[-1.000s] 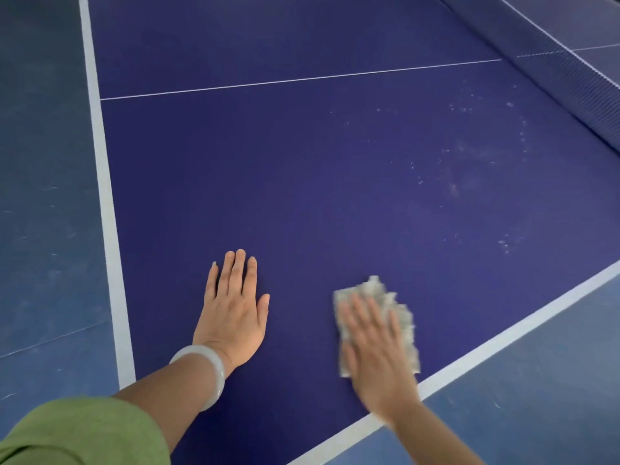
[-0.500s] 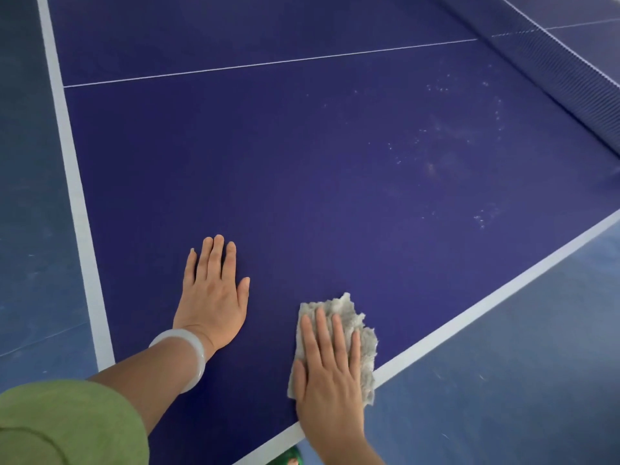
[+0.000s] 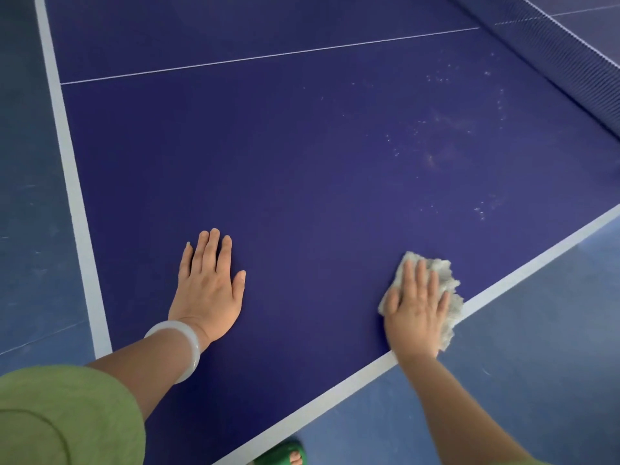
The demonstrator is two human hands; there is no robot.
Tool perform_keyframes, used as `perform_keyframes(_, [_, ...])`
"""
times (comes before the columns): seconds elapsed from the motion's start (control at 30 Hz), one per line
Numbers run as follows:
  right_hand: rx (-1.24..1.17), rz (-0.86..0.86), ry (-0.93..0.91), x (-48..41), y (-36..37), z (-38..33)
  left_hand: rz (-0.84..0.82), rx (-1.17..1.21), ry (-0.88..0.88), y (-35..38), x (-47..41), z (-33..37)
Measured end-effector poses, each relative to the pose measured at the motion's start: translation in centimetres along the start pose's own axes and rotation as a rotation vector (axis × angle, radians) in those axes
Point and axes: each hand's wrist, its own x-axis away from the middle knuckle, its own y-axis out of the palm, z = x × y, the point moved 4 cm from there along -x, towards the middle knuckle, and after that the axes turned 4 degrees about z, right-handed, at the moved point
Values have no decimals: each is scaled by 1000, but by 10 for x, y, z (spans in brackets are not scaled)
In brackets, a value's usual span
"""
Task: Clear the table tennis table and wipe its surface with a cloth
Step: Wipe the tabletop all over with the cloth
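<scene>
While the cloth (image 3: 454, 307) lies by the worktop's (image 3: 302, 162) white right edge, flattened under the outstretched right hand (image 3: 416, 310), the left hand (image 3: 208, 290) rests flat, empty. Advise firm overlapping strokes toward the specks (image 3: 436, 129) near the net (image 3: 553, 62).

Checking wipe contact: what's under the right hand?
A crumpled grey cloth, pressed on the blue table near its white edge line. The right hand covers the cloth's middle.

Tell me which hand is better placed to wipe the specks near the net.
Right, probably. The right hand presses the cloth flat by the white edge line, and the specks lie ahead on that side. The left hand rests flat on the bare table tennis table, holding no cloth.
</scene>
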Motion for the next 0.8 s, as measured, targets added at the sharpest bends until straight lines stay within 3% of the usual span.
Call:
perform_keyframes(0.13, [-50,-70,-510,71,13,-60,-14,-5,2,0,0,-1])
perform_keyframes(0.23, [-66,-135,-767,70,10,-43,-28,-13,4,-1,0,-1])
perform_keyframes(0.3, [-68,-126,-717,43,3,-17,-21,-4,5,-2,1,-1])
perform_keyframes(0.43, [-81,-66,-317,-21,-10,30,-10,27,6,-3,2,-1])
perform_keyframes(0.7, [-62,-49,-324,-33,-7,38,-30,69,-64,-5,-2,3])
perform_keyframes(0.8, [-58,-74,-379,-36,-9,45,3,110,-117,-13,-13,41])
